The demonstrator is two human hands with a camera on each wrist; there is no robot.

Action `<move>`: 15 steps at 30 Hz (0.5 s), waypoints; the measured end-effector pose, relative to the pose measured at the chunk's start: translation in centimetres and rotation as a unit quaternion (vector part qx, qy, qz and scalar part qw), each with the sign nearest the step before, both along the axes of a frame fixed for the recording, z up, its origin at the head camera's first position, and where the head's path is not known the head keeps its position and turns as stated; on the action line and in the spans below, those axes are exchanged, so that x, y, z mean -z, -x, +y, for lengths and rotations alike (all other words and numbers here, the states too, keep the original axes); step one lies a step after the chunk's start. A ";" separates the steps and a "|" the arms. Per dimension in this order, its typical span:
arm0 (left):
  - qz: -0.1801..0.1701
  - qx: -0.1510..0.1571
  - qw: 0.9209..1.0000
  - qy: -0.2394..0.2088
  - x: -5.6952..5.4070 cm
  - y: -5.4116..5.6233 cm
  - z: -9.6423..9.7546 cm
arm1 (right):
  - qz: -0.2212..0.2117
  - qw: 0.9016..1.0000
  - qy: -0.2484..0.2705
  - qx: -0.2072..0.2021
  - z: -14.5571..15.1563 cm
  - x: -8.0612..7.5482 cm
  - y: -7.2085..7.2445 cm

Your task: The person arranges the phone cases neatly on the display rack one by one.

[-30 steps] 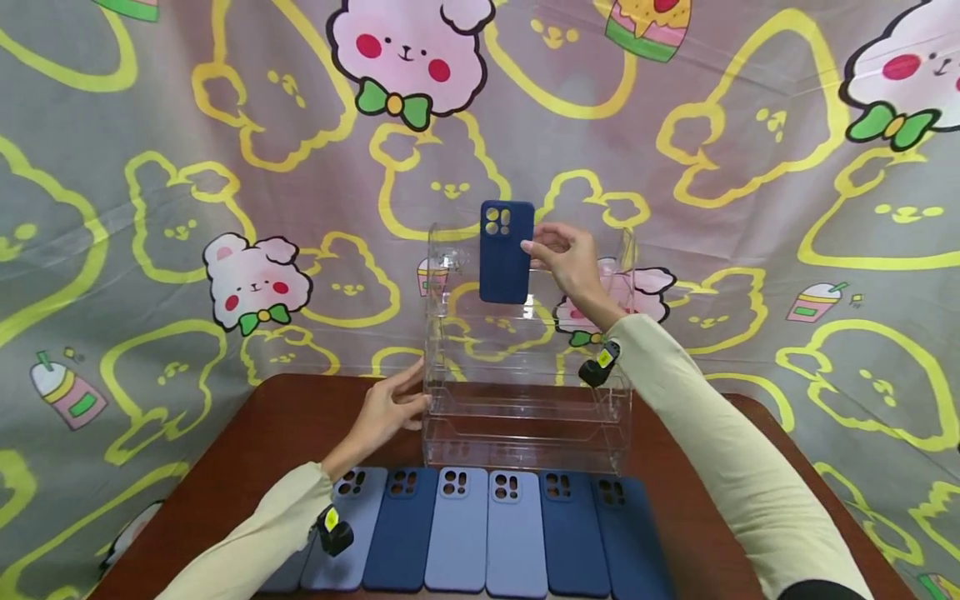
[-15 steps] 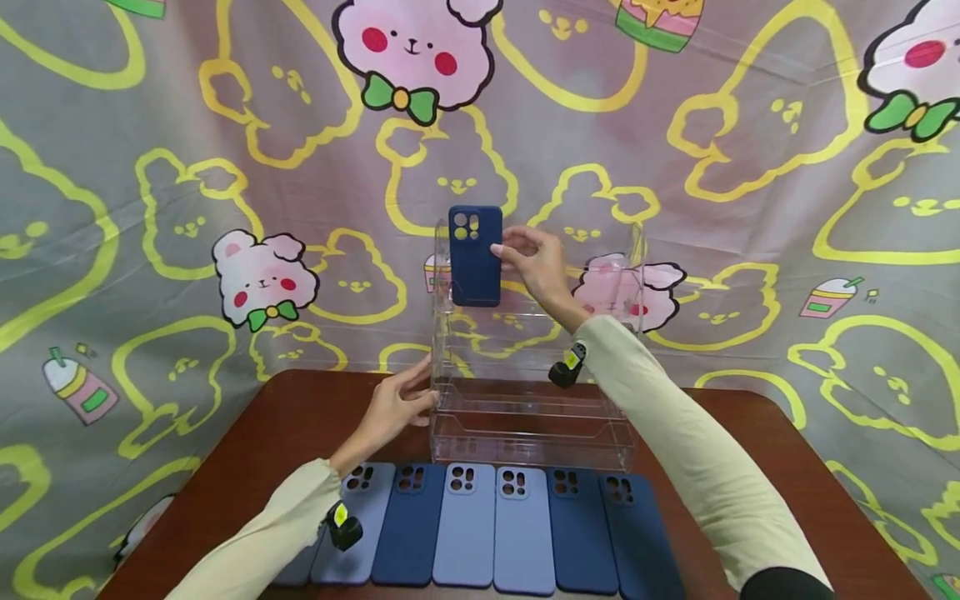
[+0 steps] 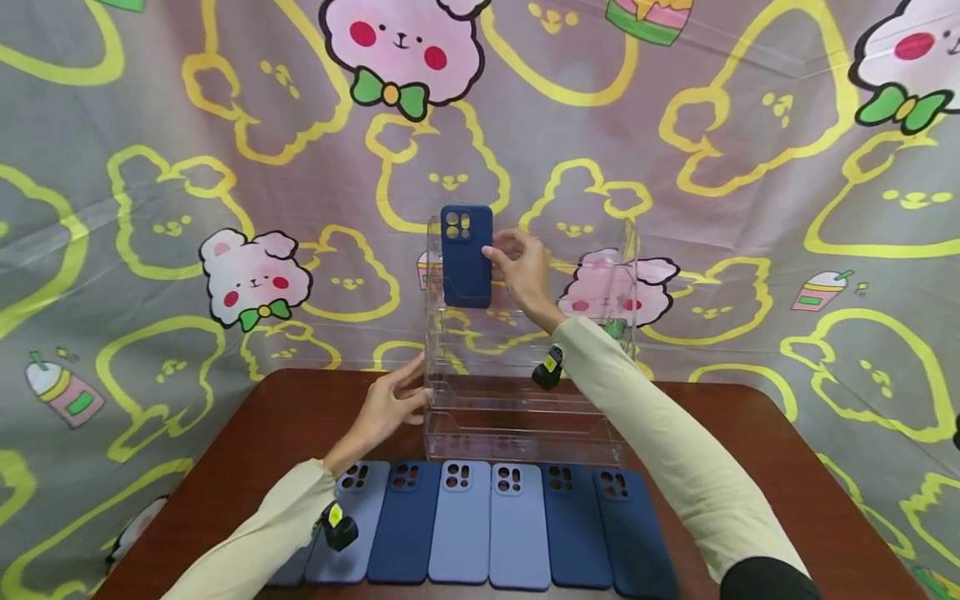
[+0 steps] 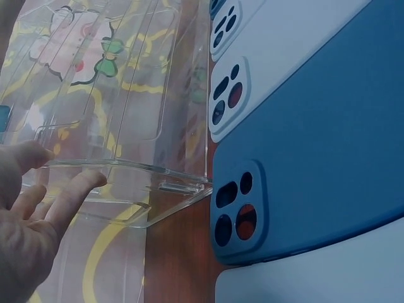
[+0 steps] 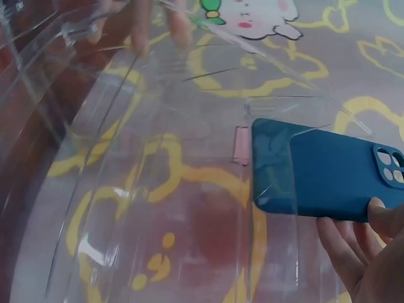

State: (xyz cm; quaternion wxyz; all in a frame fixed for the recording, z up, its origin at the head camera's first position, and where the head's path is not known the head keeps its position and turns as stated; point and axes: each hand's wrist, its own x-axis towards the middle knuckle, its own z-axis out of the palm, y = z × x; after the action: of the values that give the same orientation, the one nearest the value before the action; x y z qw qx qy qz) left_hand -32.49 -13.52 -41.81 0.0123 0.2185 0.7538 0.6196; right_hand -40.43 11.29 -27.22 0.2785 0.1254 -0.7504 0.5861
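Note:
A dark blue phone case (image 3: 467,267) stands upright at the upper left of a clear tiered display rack (image 3: 525,400). My right hand (image 3: 522,265) pinches its right edge between thumb and fingers. In the right wrist view the lower end of the phone case (image 5: 315,170) sits behind a clear front lip of the rack. My left hand (image 3: 386,408) touches the rack's left side, low down. In the left wrist view the fingers (image 4: 79,192) of that hand lie loosely bent against the clear side edge, gripping nothing that shows.
A row of phone cases, light blue (image 3: 459,525) and dark blue (image 3: 573,525), lies on the brown table (image 3: 712,450) in front of the rack. My left forearm covers part of the row's left end. A patterned cloth (image 3: 330,192) hangs behind.
My right hand has carried the dark blue phone case leftward and slightly down, to the rack's upper left. The left hand stays at the rack's side.

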 end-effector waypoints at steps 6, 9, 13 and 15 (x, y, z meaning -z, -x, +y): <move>-0.003 -0.003 1.000 0.003 0.0 0.0 0.2 | 0.023 0.998 -0.054 0.023 0.2 0.5 -0.5; -0.006 -0.008 1.000 0.001 0.0 0.0 0.1 | 0.024 0.998 -0.063 0.009 0.6 0.8 -0.7; -0.006 -0.013 1.000 0.001 0.0 0.1 0.2 | 0.007 0.998 -0.055 -0.027 1.6 1.1 -0.9; -0.008 -0.017 1.000 0.005 0.0 0.0 0.2 | -0.010 0.997 -0.057 -0.041 2.2 1.3 -1.1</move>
State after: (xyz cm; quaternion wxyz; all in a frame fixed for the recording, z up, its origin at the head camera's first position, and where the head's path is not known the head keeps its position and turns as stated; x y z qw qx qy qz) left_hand -32.49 -13.34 -41.77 0.0089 0.2010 0.7604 0.6175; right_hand -39.33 13.51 -28.50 0.2390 0.1662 -0.7796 0.5544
